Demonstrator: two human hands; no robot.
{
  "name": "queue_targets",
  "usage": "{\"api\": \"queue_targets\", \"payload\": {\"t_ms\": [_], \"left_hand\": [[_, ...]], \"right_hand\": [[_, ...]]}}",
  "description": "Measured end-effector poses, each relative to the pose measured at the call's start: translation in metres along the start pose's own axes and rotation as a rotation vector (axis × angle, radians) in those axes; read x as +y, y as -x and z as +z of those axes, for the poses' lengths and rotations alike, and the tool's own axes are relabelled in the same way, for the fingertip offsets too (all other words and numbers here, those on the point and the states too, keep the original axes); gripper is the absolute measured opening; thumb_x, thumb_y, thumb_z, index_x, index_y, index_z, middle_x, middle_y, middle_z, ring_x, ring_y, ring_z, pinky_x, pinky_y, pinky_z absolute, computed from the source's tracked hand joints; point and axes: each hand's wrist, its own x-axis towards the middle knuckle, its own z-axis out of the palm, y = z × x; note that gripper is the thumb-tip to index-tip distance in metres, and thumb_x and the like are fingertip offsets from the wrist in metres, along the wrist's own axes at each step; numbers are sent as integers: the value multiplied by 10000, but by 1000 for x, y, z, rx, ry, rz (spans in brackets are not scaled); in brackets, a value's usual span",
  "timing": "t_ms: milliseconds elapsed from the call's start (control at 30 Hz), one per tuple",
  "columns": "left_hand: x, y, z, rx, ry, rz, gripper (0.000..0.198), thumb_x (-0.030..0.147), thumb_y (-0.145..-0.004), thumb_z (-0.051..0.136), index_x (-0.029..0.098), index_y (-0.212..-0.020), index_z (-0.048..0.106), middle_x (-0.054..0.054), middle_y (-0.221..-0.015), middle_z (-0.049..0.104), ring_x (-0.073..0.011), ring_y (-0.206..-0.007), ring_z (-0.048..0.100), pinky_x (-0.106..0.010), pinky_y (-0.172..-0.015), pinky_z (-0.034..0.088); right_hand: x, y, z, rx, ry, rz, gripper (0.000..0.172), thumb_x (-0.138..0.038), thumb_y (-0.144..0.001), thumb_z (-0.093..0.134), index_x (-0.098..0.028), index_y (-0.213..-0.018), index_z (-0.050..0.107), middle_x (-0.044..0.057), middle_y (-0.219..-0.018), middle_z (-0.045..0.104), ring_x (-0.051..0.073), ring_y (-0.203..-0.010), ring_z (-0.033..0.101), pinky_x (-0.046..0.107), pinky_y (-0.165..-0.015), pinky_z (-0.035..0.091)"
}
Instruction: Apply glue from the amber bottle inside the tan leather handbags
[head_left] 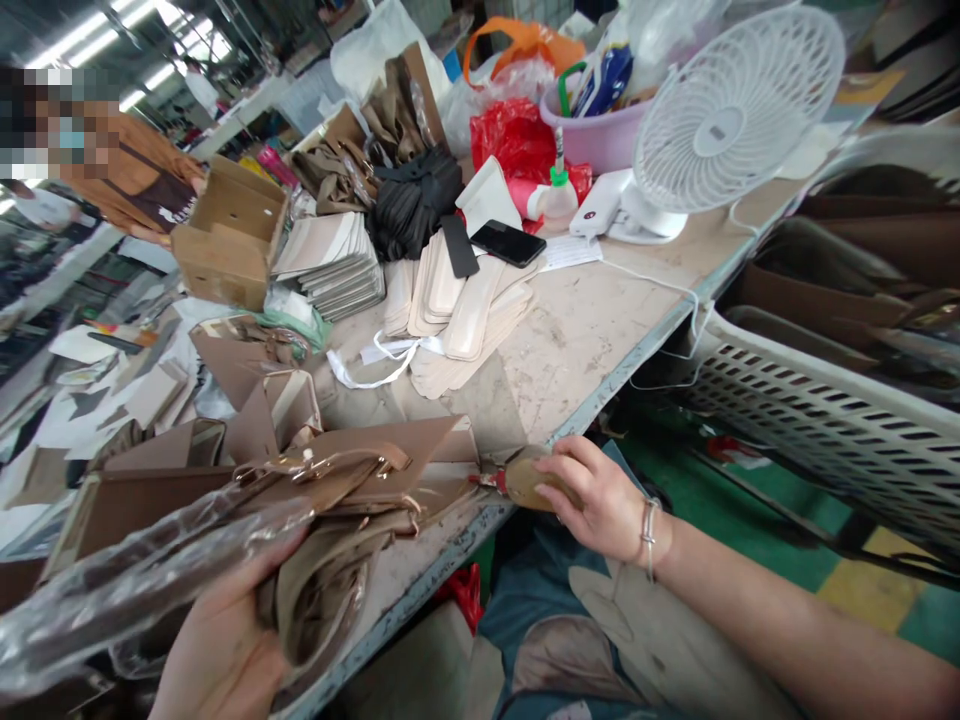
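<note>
My left hand [229,635] grips the lower left side of a brown handbag [375,460], with its thumb along the plastic wrapping; most of its fingers are hidden. The handbag lies at the table's front edge, partly unassembled, with thin straps and gold-coloured metal fittings. Clear plastic film [150,570] covers its strap at the left. In my right hand [592,490] is a yellowish-brown squeeze bottle [529,482], tilted on its side. Its red nozzle points left at the handbag's open right edge; whether it touches, I cannot tell.
Stacks of pale panels [457,325] lie behind, with a black phone [508,243] on top. A white fan [731,120] and a lilac basin [592,135] stand farther back. A white plastic crate [832,400] of brown pieces is at right. A co-worker [139,170] stands far left.
</note>
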Motion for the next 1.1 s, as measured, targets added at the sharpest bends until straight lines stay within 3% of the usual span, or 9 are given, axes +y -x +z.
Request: {"api": "queue_targets", "payload": {"t_ms": [100,233,400,567,767,967,1100], "left_hand": [[18,-13,24,-21,14,116,222,88,-878,479,99,-1025,644,-69,-633,714,-232,-489,670,-331,-428,579],[37,-15,42,-121,-6,171,282,52,-865,485,47,-1122,603,-117,-710,753,-280,-593,723,-392,-491,615],[47,-20,50,-195,-29,152,260,59,-900,454,-4,-1115,587,-153,-698,746,-264,-596,726,-358,-509,611],[46,-25,54,-210,1,154,246,68,-901,453,-5,-1075,612,-163,-714,749,-260,-604,728,-369,-531,620],[48,-22,56,-209,6,171,309,44,-889,465,-1,-1172,581,-133,-699,750,-268,-584,724,-371,-510,619],[51,-27,60,-247,50,164,364,49,-894,470,3,-1245,556,-138,-734,757,-270,-638,735,-393,-578,635],[55,-27,65,-252,54,146,385,52,-901,466,-3,-1276,533,-135,-716,753,-271,-607,729,-375,-533,626]], "right_hand": [[3,-3,-3,-15,84,-131,194,-173,-894,568,-163,-1086,594,126,-1006,524,219,-849,557,347,-683,558],[6,-2,-4,-2,158,-268,224,-121,-865,588,-144,-1087,605,144,-1026,526,227,-852,525,371,-690,539],[11,-3,-5,14,184,-332,276,-95,-850,574,-180,-1111,605,120,-1017,532,228,-878,529,392,-737,541],[19,-11,-15,93,134,-259,276,-136,-871,587,-213,-1135,575,104,-1004,511,218,-853,523,365,-686,536],[25,-19,-17,-28,7,-247,204,-193,-901,579,-198,-1105,594,109,-1028,532,205,-859,558,333,-700,550],[48,-36,-8,113,60,-206,250,-191,-904,569,-222,-1152,563,104,-1037,535,218,-882,589,364,-718,571],[55,-42,-5,159,57,-161,238,-214,-909,577,-218,-1145,556,102,-1030,541,225,-900,604,382,-747,578]]}}
